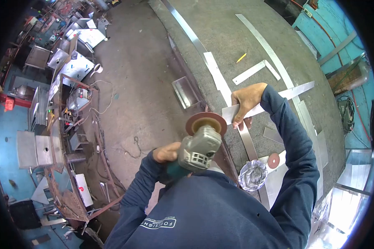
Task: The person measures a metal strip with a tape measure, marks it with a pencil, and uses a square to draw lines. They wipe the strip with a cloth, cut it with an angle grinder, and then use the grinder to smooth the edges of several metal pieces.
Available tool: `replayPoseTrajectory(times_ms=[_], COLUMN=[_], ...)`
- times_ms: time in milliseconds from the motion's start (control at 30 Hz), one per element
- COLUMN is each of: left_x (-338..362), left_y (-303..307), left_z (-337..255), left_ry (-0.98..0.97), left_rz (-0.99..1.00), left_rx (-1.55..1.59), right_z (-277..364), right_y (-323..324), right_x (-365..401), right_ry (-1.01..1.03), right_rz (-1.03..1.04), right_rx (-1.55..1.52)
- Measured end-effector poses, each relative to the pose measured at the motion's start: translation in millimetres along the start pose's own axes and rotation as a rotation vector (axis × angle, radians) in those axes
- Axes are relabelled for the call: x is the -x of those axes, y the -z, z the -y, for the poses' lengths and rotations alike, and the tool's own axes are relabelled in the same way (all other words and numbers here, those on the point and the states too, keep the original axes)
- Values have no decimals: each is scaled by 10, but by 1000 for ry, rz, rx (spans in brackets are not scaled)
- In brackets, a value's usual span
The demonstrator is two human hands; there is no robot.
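Observation:
My left hand (167, 152) is wrapped round the body of an angle grinder (200, 148), which has a reddish-brown disc (190, 124) at its front. The disc is close to the near end of a flat metal strip (230, 114). My right hand (250, 101) grips this strip, thumb on top, near that end. The strip lies crosswise above another metal strip (247, 143) on the workbench (212, 25). Part of my left hand is hidden behind the grinder.
On the bench are an L-shaped metal square (253, 72), a yellow marker (241, 57), a crumpled foil bowl (252, 175), a small brown disc (273, 160) and long metal strips (187, 29). A metal tray-like piece (185, 93) lies beside the bench. A rusty frame (106, 153) stands left.

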State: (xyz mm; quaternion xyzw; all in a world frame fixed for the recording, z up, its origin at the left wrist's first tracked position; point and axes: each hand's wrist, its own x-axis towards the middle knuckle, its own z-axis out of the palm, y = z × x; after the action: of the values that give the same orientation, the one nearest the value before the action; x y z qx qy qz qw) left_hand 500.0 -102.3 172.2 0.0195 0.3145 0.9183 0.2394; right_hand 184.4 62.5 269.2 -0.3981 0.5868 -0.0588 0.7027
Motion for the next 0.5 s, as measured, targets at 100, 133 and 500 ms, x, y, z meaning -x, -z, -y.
replayPoseTrajectory(times_ms=[100, 133, 500], left_x=[-153, -186, -302], left_y=[-31, -15, 293], left_z=[-108, -146, -479], left_ry=[26, 27, -57], left_rz=[12, 15, -265], left_rx=[-120, -124, -54], right_z=[31, 24, -342], right_y=[-43, -61, -411], right_x=[42, 64, -359], right_ry=[12, 33, 42], right_rz=[16, 14, 16], right_rx=[-7, 20, 84])
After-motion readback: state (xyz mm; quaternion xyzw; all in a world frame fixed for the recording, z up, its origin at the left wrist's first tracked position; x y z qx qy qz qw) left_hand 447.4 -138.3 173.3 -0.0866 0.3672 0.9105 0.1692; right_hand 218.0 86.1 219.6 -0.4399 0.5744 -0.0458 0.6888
